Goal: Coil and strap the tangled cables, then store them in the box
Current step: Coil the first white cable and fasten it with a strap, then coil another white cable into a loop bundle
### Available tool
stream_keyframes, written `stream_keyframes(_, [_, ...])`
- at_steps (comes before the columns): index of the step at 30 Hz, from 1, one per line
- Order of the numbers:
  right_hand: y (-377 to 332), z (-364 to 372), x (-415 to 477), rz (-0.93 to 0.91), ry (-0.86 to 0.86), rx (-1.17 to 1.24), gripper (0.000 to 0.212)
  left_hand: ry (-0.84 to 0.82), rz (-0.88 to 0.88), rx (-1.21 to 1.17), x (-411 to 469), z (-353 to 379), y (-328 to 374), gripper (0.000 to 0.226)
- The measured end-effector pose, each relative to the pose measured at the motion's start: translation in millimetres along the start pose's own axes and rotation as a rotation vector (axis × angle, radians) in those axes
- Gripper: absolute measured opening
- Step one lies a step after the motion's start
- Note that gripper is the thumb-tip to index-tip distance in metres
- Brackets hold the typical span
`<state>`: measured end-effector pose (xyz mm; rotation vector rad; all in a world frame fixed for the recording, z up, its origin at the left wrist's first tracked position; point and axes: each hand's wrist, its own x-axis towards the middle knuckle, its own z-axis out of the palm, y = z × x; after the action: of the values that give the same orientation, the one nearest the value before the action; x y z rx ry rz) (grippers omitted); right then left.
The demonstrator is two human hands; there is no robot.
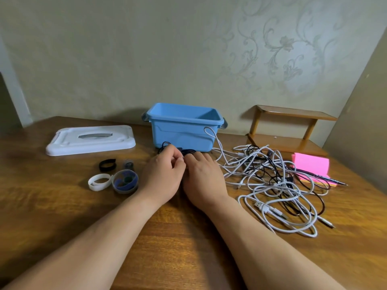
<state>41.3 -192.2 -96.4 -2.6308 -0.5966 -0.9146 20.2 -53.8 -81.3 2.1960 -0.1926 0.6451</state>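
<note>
A coiled black cable [187, 151] lies on the table just in front of the blue box [182, 130], mostly hidden by my hands. My left hand [165, 174] pinches it with curled fingers. My right hand [204, 176] lies over the coil with its fingers bent down on it. A tangle of white and black cables [270, 181] spreads to the right; one white loop leans against the box. Strap loops sit to the left: a black one [107, 164], a white one [99, 182], and a blue-grey roll [125, 182].
The box's white lid [91, 140] lies at the back left. A small wooden shelf [287, 130] stands at the back right. A pink sticky-note pad [312, 167] with pens lies beside the tangle. The wall is close behind the box.
</note>
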Motion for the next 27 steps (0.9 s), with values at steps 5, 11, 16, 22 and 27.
stream_keyframes(5, [-1.1, -10.9, 1.3, 0.057, -0.117, 0.044, 0.014, -0.016, 0.034, 0.012, -3.2, 1.1, -3.2, 0.011])
stream_keyframes(11, [2.1, -56.7, 0.4, 0.166, -0.21, 0.231, 0.037, 0.001, 0.073, 0.008, -4.9, 1.0, -4.4, 0.017])
stream_keyframes(16, [47.2, -121.0, -1.8, 0.305, -0.138, 0.297, 0.021, -0.061, 0.092, 0.016, -5.9, -2.6, 7.3, 0.024])
stream_keyframes(22, [89.7, -172.2, -30.4, 0.413, -0.154, 0.25, 0.018, -0.307, 0.139, 0.024, -31.9, 15.6, 53.4, 0.013])
stream_keyframes(27, [97.1, -171.3, -58.4, 0.36, -0.294, 0.122, 0.015, -0.432, 0.159, 0.104, -64.4, 44.2, 82.4, 0.027])
